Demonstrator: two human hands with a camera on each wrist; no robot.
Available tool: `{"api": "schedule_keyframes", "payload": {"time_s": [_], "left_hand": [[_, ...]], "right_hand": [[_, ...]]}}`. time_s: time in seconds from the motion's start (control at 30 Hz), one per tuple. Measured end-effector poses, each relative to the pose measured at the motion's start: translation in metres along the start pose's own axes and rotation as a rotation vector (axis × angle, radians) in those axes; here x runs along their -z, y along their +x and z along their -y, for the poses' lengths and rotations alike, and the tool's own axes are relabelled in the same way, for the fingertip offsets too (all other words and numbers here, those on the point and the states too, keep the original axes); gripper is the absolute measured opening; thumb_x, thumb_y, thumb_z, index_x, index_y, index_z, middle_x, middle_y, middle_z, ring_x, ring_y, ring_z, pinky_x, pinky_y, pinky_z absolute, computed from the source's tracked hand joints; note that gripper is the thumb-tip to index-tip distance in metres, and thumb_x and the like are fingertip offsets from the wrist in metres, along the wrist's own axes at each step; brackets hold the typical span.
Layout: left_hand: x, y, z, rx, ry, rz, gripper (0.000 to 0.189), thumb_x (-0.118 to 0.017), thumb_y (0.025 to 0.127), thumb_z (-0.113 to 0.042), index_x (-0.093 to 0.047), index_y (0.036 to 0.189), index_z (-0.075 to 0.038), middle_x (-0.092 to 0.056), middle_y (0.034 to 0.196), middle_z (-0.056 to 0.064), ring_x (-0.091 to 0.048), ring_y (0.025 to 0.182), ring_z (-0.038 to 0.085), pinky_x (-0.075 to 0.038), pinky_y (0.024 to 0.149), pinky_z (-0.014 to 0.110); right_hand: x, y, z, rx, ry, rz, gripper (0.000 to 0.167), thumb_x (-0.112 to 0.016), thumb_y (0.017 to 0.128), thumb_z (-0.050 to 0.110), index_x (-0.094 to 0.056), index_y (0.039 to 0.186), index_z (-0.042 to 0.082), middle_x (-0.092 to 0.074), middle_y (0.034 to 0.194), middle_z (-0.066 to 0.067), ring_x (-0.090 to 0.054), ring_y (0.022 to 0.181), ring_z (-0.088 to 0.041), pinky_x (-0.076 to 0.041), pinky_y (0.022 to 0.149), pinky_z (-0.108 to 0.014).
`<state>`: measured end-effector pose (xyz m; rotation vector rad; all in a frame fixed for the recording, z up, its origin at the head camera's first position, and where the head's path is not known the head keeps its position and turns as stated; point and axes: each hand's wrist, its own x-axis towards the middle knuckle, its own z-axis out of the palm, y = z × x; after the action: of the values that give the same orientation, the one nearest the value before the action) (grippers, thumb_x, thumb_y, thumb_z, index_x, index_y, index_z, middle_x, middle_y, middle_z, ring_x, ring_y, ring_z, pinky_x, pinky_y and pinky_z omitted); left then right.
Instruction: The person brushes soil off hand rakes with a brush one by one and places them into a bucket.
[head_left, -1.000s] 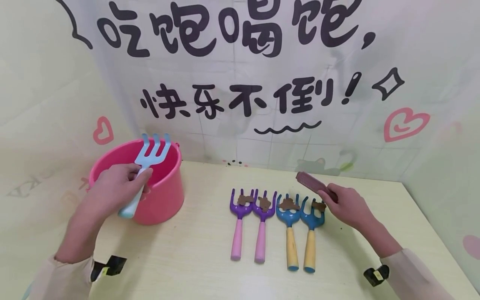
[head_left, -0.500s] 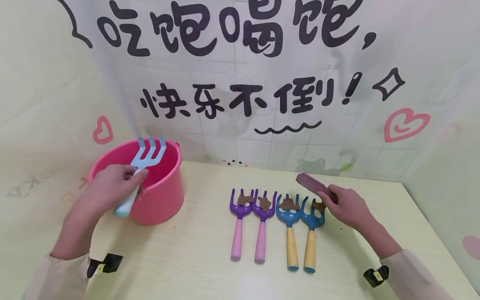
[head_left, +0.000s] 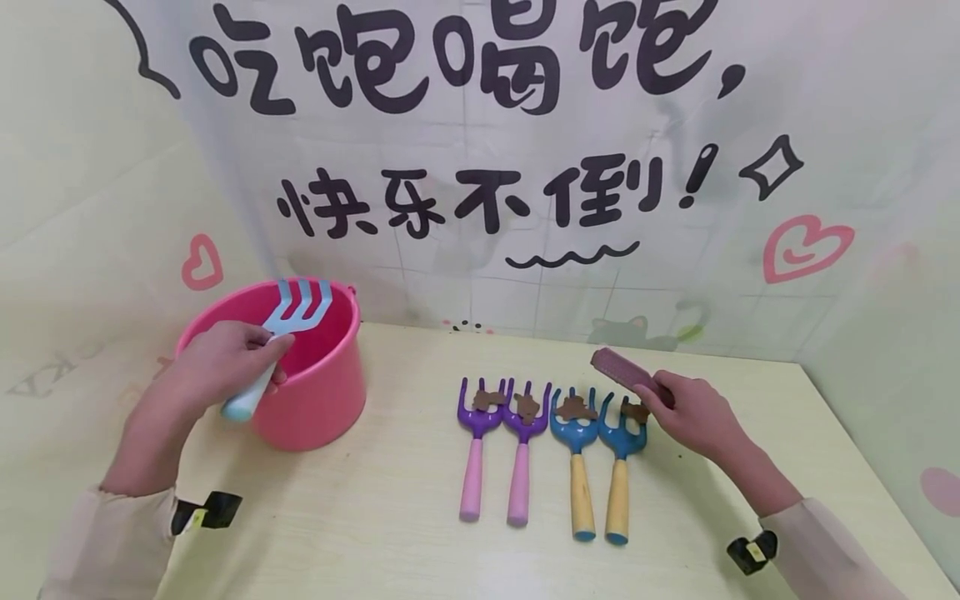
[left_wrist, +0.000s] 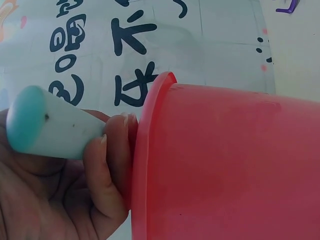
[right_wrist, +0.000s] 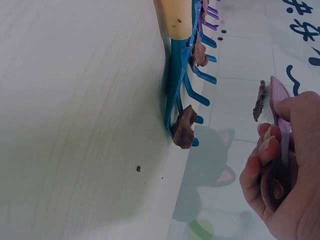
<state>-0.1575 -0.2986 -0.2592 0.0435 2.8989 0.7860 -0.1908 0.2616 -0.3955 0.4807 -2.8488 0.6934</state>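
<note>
The left hand (head_left: pixel 225 362) has its fingers curled round the handle of a pale-blue hand rake (head_left: pixel 298 317), gripping it at a tilt so that its tines lie over the mouth of a pink bucket (head_left: pixel 318 400); whether the fingers touch the rim is hard to tell. The right hand (head_left: pixel 697 418) grips a mauve brush (head_left: pixel 621 367) beyond the heads of the four other rakes, apart from them, with a brown clump (right_wrist: pixel 259 101) on its bristles. Those lie side by side on the pale wooden table (head_left: pixel 405 533): two purple forks (head_left: pixel 519 483) with pink handles, then two blue forks (head_left: pixel 617 500) with yellow handles, each bearing brown pieces (head_left: pixel 575 408) across the tines. Black lettering (head_left: pixel 491 200) marks the backdrop behind
</note>
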Motion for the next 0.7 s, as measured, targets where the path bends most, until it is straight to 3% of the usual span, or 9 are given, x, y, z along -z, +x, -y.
{"api": "schedule_keyframes", "payload": {"time_s": [0.23,0.47,0.7], "left_hand": [[0.005,0.008,0.001,0.011,-0.014,0.040,0.035,-0.065,0.099,-0.027,-0.065,0.102,0.008,-0.063,0.075,0.003,-0.062,0.067,0.021,-0.055,0.062,0.034],[0.010,0.013,0.001,0.034,-0.029,0.099,0.032,-0.065,0.098,-0.026,-0.067,0.098,0.006,-0.063,0.075,0.004,-0.062,0.069,0.022,-0.054,0.063,0.035],[0.015,0.015,0.001,0.036,0.012,0.108,0.030,-0.069,0.094,-0.024,-0.065,0.096,0.006,-0.061,0.074,0.005,-0.061,0.069,0.022,-0.056,0.063,0.035]], "right_hand": [[0.000,0.000,0.001,0.001,0.002,0.003,0.026,-0.066,0.100,0.028,-0.058,0.082,0.012,-0.047,0.059,0.005,-0.044,0.051,-0.015,-0.032,0.046,-0.029],[0.001,-0.001,0.004,0.015,-0.006,0.005,0.026,-0.065,0.101,0.029,-0.057,0.082,0.013,-0.045,0.060,0.005,-0.042,0.052,-0.014,-0.031,0.047,-0.029],[0.001,-0.002,0.005,0.011,-0.009,0.006,0.024,-0.067,0.100,0.026,-0.057,0.082,0.014,-0.045,0.060,0.005,-0.042,0.052,-0.014,-0.031,0.047,-0.030]]}}
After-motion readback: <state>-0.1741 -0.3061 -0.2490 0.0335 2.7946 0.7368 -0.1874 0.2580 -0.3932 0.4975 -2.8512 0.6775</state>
